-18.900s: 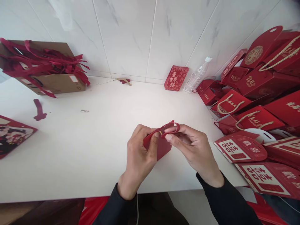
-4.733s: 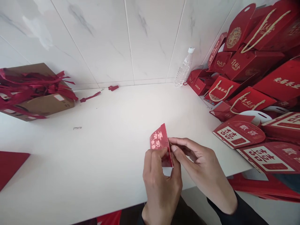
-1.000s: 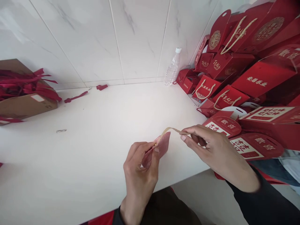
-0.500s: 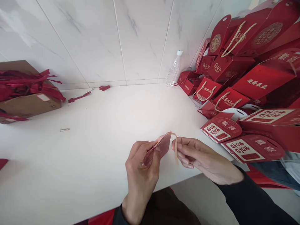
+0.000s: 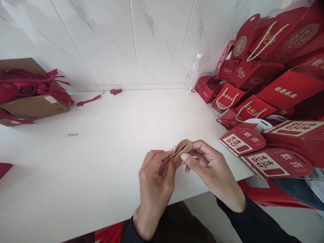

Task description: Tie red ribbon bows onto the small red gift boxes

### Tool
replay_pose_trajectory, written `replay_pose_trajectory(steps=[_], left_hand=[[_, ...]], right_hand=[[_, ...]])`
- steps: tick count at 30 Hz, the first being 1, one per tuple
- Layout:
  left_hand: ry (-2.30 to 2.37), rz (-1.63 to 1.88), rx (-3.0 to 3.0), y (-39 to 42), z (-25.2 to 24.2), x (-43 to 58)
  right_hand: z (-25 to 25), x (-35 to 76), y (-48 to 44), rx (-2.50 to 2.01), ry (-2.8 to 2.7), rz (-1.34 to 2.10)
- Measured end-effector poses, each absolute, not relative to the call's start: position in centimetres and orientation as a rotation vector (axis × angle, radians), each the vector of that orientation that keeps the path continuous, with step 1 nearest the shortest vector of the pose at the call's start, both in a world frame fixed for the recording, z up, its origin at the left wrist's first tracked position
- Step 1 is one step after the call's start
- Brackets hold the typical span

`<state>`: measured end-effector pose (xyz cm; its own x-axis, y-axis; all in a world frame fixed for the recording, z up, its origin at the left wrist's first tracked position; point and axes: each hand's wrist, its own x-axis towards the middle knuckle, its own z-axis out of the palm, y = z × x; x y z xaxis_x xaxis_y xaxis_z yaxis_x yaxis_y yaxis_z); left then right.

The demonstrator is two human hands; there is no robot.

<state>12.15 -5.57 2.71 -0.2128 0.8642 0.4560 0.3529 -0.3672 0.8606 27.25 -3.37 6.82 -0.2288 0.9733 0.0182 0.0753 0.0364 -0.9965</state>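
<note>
My left hand is closed on a thin, flat pinkish-red piece that may be a small pouch or folded packet; the fingers hide much of it. From its far edge comes a tan strap, bent round into a loop. My right hand pinches this strap, with the thumb pressing its free end back toward the pink piece. Both hands are close together above the front part of the white table.
Red gift boxes with gold lettering are piled at the right. A clear plastic bottle stands by the tiled wall. At left sits a cardboard box of dark red ribbons. Two small red ribbon pieces lie near the wall.
The strap hung down in an arch before; now my right hand has curled it back into a loop toward the pink piece. The view has shifted slightly.
</note>
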Motion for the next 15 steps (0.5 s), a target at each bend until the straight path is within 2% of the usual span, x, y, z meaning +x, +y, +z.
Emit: replay_pose_trajectory(steps=[15], left_hand=[[1.395,1.598,1.621,-5.5,2.5,12.1]], right_hand=[[5.4,26.2,-3.9,-1.112,-1.569,0.892]])
